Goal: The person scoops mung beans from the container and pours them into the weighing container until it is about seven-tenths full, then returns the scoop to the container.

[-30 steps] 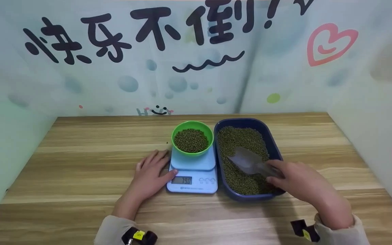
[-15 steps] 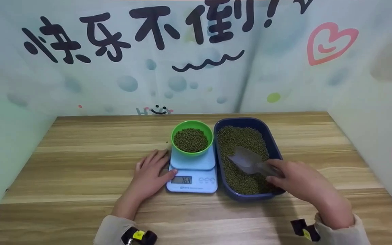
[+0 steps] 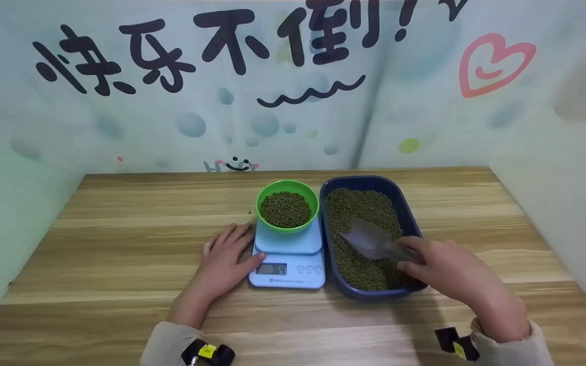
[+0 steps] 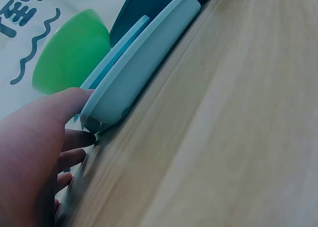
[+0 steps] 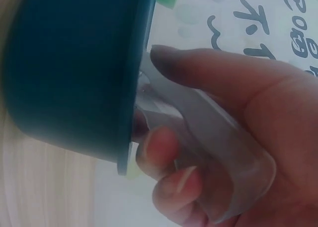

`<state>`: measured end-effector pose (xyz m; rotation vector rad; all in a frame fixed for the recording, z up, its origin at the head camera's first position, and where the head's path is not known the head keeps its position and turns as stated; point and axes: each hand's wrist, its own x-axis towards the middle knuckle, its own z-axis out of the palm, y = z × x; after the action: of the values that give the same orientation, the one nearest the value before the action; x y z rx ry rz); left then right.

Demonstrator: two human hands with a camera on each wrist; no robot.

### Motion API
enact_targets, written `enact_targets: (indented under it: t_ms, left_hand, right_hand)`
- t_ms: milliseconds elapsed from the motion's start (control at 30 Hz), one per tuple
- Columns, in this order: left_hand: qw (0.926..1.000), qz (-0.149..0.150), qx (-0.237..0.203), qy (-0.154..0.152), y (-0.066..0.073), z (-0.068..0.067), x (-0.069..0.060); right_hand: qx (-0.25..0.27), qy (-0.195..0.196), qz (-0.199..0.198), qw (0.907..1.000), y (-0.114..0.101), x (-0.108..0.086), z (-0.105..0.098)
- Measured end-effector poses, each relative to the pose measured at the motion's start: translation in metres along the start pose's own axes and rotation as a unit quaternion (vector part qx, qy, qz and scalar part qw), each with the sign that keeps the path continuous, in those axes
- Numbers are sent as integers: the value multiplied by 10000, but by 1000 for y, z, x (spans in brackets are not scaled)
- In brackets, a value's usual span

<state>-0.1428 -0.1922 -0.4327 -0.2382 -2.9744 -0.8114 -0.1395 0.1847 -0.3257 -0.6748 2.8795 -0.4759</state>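
Observation:
A pale blue kitchen scale [image 3: 290, 280] stands on the table, its display reading about 76.4. On its platform sits a green bowl [image 3: 289, 230] partly filled with small dark green beans that look like mung beans [image 3: 286, 209]. My left hand [image 3: 224, 264] rests at the scale's left side, fingers stretched on the table and thumb touching the scale's edge. My right hand [image 3: 450, 267] grips the handle [image 5: 218, 147] of a translucent scoop [image 3: 367, 238]. The scoop's blade is over the beans in a dark blue tub [image 3: 374, 294]; whether it touches them I cannot tell.
The tub stands close against the scale's right side. A wooden table [image 3: 135, 229] extends to both sides and in front. Behind it rises a printed backdrop [image 3: 171, 132] with large writing. One stray bean [image 3: 250, 212] lies left of the bowl.
The scale's reading has dropped from about 79.0 to about 76.4. Both hands, the scoop and the bowl have stayed in place.

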Motion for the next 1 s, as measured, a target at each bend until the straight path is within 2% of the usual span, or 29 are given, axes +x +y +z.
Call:
enact_targets:
  t_ms: [433,700,1000]
  left_hand:
    - [10000,-8,56,-49,0,0,1]
    - [10000,-29,-15,-62,1,-1,-1]
    - [10000,-1,51,-29,1,-1,-1]
  right_hand:
    - [15,265,-139,9996,0,0,0]
    - [-137,475,-71,9988,-1,1,-1]
    - [-164,496,-31,9986,-1,4,2]
